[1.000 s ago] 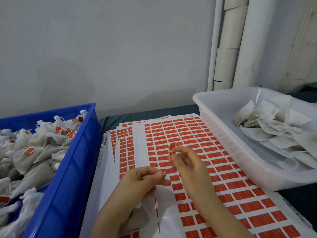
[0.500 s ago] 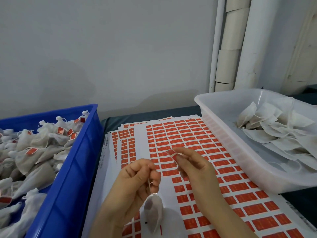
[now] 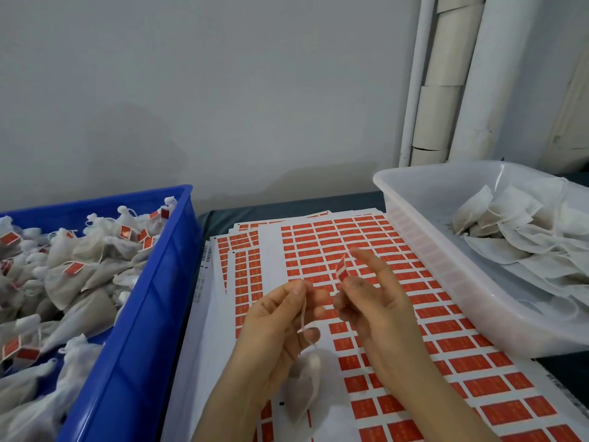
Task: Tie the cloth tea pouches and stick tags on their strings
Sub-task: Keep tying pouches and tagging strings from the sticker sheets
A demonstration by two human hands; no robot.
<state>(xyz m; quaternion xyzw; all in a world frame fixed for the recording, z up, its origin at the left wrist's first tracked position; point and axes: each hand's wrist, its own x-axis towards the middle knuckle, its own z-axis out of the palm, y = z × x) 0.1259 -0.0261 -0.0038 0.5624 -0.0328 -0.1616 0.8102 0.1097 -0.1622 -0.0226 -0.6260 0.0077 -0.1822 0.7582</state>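
Pouch [image 3: 302, 387] hangs below the left hand [image 3: 274, 333], which pinches its string [image 3: 304, 309]; right hand [image 3: 379, 311] pinches a red tag [image 3: 342, 269].

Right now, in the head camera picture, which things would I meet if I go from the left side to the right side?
Blue crate holding tagged pouches → left hand pinching a string → right hand holding a red tag → clear tub with untagged pouches.
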